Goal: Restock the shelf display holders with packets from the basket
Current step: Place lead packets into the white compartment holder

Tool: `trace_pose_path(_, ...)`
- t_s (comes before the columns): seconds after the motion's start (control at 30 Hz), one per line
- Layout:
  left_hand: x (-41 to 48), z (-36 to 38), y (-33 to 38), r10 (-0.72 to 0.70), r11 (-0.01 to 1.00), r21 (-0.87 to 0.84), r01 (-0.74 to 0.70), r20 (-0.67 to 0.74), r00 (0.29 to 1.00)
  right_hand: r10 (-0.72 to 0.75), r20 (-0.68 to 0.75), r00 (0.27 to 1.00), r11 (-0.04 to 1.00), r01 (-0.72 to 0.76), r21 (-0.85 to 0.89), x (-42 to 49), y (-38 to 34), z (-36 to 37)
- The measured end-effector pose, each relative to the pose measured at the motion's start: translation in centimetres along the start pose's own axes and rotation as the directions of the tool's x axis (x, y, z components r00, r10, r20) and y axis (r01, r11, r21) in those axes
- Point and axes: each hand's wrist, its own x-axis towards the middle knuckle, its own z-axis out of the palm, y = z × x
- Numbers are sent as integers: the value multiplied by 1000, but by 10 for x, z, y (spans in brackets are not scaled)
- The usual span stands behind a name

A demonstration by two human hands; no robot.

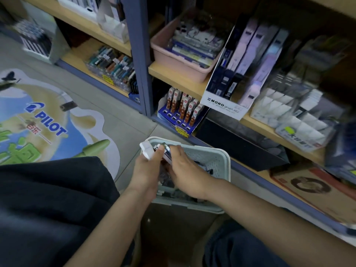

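Packets [154, 150] sitting bunched in left grip [145, 171], fingers curling round them. Right grip [185, 170] pinching bunch's top edge. Basket [221, 160] lying directly beneath both grips.

Risk: loose packets slipping out, dropping back, if bunch is fanning during lift toward blue display holder [179, 114] beyond grips.

Packet count and basket contents hiding under hands. Shelf [169, 73] blurring rightward.

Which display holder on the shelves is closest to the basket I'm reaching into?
The blue holder of brown-and-white packets, low down just beyond the basket. The pink tray and MONO box sit higher up; the clear holder is farther left.
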Motion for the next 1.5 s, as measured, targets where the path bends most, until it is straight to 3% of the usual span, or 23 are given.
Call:
trace_pose_path(0.13,-16,12,12,16,1000,-17,-14,106,994,20,-87,996,1000,-19,20,-25,-5,-21)
trace_pose_path(0.37,-45,57,33,28,997,-77,-10,245,969,-20,-424,906,990,-40,-133,-69,-7,-59)
trace_pose_path(0.53,-58,93,40,72,997,-34,-65,303,950,36,-545,838,999,-28,22,-97,5,-85)
trace_pose_path(0.67,-59,121,47,85,996,-9,-87,363,928,187,-671,718,975,-54,214,-111,35,-119)
trace_pose_path(0.8,-52,141,50,98,983,101,-154,422,901,300,-762,573,954,-164,252,-125,85,-156)
trace_pose_path(0.97,-48,162,54,89,965,175,-194,476,875,300,-865,402,935,-303,184,-138,142,-181)
trace_pose_path(1.1,-44,176,52,65,959,209,-192,496,866,296,-911,289,935,-281,215,-142,158,-190)
trace_pose_path(1.23,-40,185,46,37,961,219,-168,503,863,310,-899,311,930,-297,218,-140,171,-191)
trace_pose_path(1.37,-42,193,38,5,958,243,-153,519,855,265,-926,270,914,-378,151,-135,180,-196)
trace_pose_path(1.5,-41,200,34,-12,955,258,-146,524,852,204,-940,273,885,-461,58,-129,181,-204)
